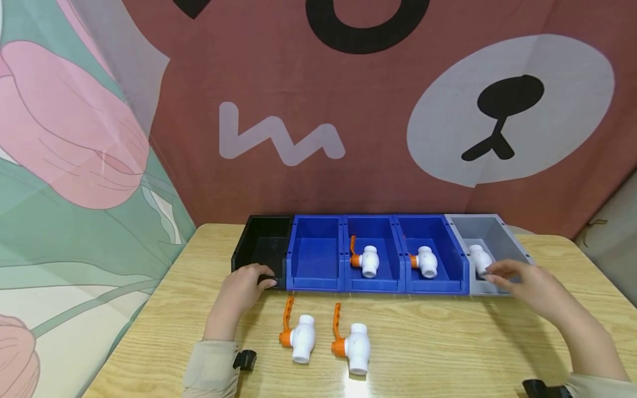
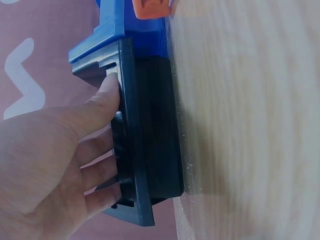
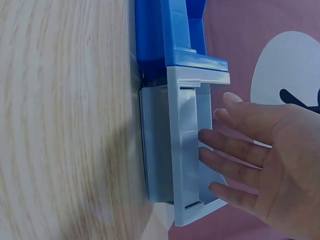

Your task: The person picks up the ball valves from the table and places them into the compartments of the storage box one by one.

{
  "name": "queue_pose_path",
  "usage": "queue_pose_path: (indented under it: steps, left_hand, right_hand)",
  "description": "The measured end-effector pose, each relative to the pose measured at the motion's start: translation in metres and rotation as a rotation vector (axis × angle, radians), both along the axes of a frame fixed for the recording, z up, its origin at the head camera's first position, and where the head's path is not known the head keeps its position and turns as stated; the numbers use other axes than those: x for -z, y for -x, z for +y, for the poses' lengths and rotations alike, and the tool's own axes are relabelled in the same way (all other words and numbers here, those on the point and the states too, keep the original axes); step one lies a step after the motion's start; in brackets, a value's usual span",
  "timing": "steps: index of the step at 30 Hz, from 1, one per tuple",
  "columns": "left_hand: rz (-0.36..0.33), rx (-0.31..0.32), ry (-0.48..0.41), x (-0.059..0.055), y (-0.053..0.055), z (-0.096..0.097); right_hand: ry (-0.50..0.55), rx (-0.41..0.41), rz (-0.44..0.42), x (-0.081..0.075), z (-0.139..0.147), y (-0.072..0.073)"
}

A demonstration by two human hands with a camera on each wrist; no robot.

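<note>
Along the bench (image 1: 448, 337), my left hand (image 1: 242, 290) grips the black bin (image 1: 265, 243), likely steadying it; my uncurled right hand (image 1: 531, 284) hovers by the valve (image 1: 479, 257) in the grey bin (image 1: 485, 228).

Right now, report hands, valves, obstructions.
Left fingers at black bin's front rim. Right fingers loose, at valve in grey bin. Two more valves on table. No obstruction seen.

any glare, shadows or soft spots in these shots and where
Head view: bright glare on the table just below the right one of the two loose valves, plus a soft shadow below the right hand; left wrist view: table grain pale and soft; right wrist view: shadow on the table beside the gray bin.
</note>
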State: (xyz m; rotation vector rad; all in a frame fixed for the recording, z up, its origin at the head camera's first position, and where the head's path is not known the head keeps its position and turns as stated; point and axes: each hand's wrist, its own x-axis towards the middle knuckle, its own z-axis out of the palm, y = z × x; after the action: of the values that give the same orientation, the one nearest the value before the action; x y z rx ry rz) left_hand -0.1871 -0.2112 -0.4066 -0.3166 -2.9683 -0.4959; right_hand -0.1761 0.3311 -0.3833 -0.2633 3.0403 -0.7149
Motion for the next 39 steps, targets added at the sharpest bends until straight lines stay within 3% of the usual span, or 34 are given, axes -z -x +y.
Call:
queue_pose_path:
  steps: [11,26,39]
  left_hand:
    - [0.007,0.002,-0.008,0.0,0.0,0.0]
    - [0.068,0.026,0.005,-0.005,-0.001,0.002]
    - [0.171,0.035,0.04,-0.021,-0.007,0.012]
  right_hand:
    - [-0.014,-0.072,0.046,0.01,0.002,0.009]
    - [-0.02,-0.049,-0.002,0.014,0.0,0.017]
    - [-0.038,-0.007,-0.039,0.012,-0.003,0.019]
